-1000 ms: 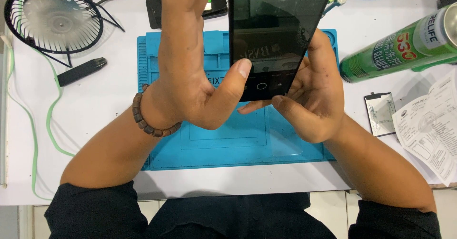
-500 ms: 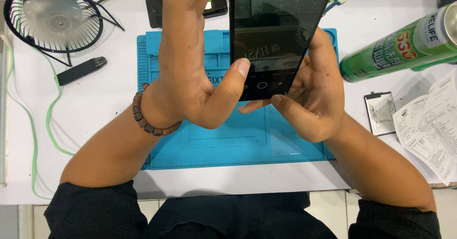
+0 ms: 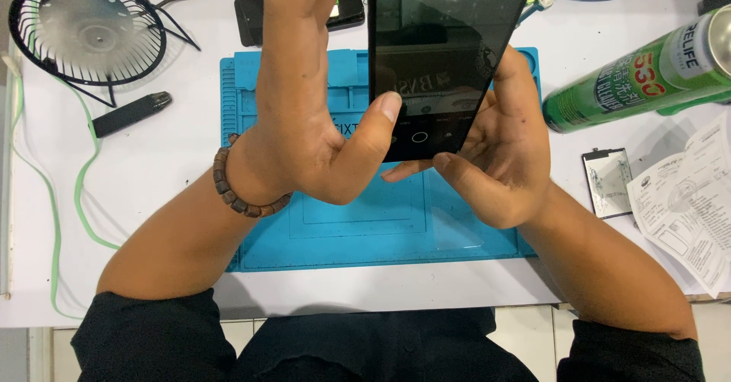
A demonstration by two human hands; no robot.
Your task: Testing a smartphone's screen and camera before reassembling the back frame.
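Phone [image 3: 442, 55] is what both hands are working on: a dark glass-fronted slab, being held up above the blue repair mat [image 3: 259, 93], screen toward me and dimly lit near its lower edge. My left hand [image 3: 312, 116] is wrapping the phone's left edge, its thumb lying across the lower glass, fingers clamped on the body. My right hand [image 3: 502, 161] is cupping the phone from behind and below, fingertips closing under the bottom edge, so both hands are gripping it firmly. A beaded bracelet [image 3: 240, 192] is sitting on the left wrist.

Left of the mat, a small black wire-caged fan [image 3: 87, 28] and a slim black stick-shaped device [image 3: 129, 113] are lying on the white table [image 3: 152, 161]. Right of the mat, a green spray can [image 3: 640, 74] is lying on its side, with a small flat battery-like part [image 3: 607, 182] and a printed paper sheet [image 3: 685, 207] below it. Another dark device [image 3: 255, 13] is lying just above the mat's upper left corner.

In my judgement, doing this well means keeping the thumb pressure light and even on the glass, supporting the back fully, and keeping the phone over the mat.
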